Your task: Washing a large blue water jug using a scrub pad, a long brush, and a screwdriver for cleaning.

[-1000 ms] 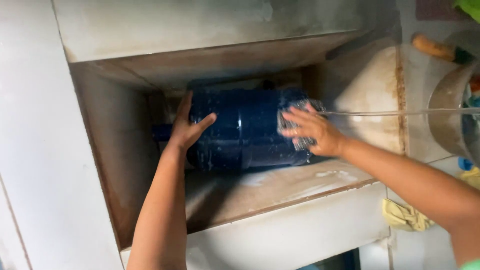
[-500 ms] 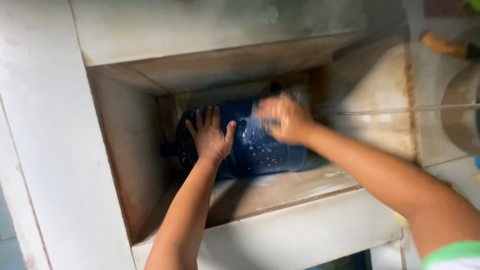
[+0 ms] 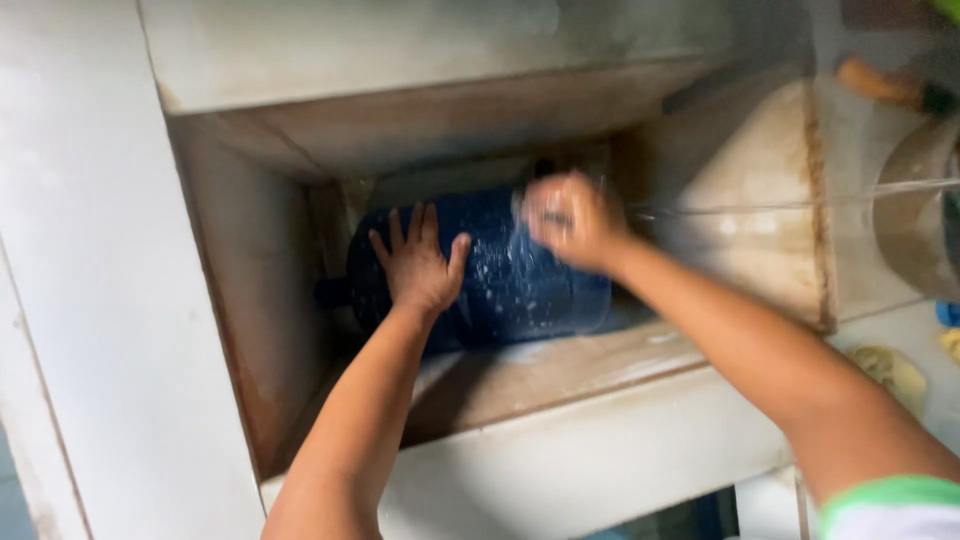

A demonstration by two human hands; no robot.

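My left hand (image 3: 418,262) presses flat, fingers spread, on a dark blue water jug (image 3: 505,275) lying on its side in a stained concrete basin (image 3: 560,375). My right hand (image 3: 568,220), blurred, touches its upper right.

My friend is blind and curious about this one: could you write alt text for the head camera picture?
A large dark blue water jug lies on its side in a deep, stained basin, wet with soap flecks. The left hand presses flat on the jug, while the blurred right hand rubs its upper side. A thin water stream runs in from the right.
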